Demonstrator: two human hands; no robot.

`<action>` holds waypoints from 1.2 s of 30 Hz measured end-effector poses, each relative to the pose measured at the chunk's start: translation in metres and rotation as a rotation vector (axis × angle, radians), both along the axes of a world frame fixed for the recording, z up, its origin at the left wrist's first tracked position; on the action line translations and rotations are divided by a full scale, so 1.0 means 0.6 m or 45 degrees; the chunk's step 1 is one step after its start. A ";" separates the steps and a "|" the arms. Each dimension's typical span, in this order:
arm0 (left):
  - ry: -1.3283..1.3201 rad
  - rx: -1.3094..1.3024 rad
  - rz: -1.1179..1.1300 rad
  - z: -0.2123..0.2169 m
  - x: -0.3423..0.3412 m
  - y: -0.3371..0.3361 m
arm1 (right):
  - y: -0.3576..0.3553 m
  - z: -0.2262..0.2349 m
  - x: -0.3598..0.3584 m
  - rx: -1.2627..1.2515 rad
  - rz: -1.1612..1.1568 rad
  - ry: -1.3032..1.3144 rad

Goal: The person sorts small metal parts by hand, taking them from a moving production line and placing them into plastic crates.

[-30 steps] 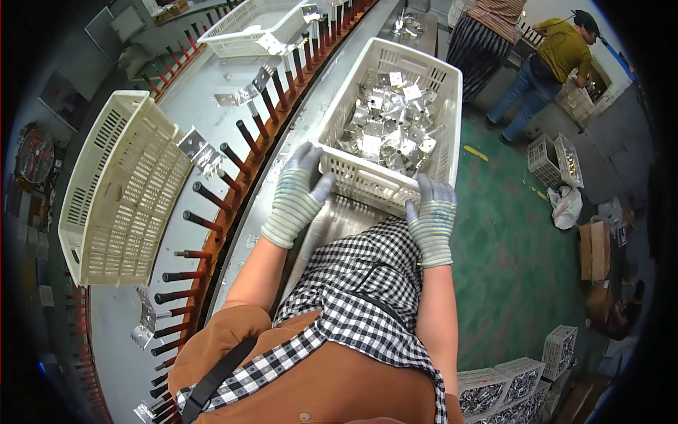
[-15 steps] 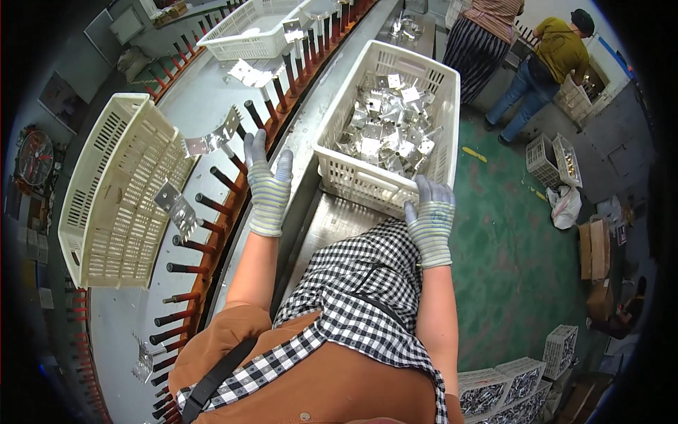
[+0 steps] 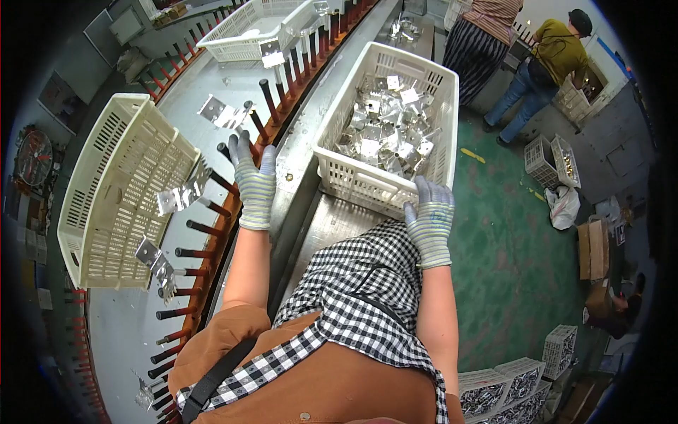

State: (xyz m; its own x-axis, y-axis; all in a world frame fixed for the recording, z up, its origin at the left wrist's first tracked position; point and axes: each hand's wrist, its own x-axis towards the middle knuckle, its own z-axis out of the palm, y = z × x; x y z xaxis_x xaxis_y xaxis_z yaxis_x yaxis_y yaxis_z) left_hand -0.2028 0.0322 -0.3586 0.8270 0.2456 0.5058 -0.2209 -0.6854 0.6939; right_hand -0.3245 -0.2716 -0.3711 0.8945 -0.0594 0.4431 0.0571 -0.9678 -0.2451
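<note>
My left hand point(image 3: 254, 185), in a striped grey glove, is held with its fingers apart beside the black-tipped pegs point(image 3: 224, 185) of a curved conveyor. A shiny bent metal bracket point(image 3: 222, 113) sits on a peg just beyond its fingertips. Closer to me, another bracket point(image 3: 185, 194) and a toothed one point(image 3: 157, 265) are also carried on pegs. Gloved alike, my right hand point(image 3: 431, 219) has its fingers over the near right rim of a white plastic crate point(image 3: 367, 178), thumb outside. Many small silvery metal parts point(image 3: 388, 127) lie in that crate.
An upright cream crate point(image 3: 116, 198) stands left of the pegs, and a white crate point(image 3: 258, 35) lies farther along. Two people point(image 3: 544, 63) work at the upper right beyond the green floor point(image 3: 515, 240). Filled crates point(image 3: 505, 385) are stacked at lower right.
The pegs and brackets have travelled along the curve toward me. My left hand has shifted a little left, toward the pegs. My right hand stays on the crate's rim.
</note>
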 end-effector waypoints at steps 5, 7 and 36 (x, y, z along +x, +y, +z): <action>-0.026 0.040 0.120 -0.016 0.015 0.028 | 0.001 0.001 0.000 0.003 0.008 -0.012; 0.004 0.094 0.220 -0.025 0.020 0.041 | 0.000 -0.001 0.000 0.007 0.011 -0.023; -0.035 0.033 -0.578 0.040 -0.050 -0.056 | -0.004 -0.006 0.000 0.004 -0.006 -0.034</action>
State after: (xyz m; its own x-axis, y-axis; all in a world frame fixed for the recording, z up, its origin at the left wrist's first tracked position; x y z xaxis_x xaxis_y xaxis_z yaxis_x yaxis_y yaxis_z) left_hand -0.2327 -0.0013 -0.3346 0.8341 -0.1518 0.5304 -0.5213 -0.5316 0.6676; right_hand -0.3246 -0.2741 -0.3748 0.8822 -0.0648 0.4665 0.0592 -0.9674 -0.2463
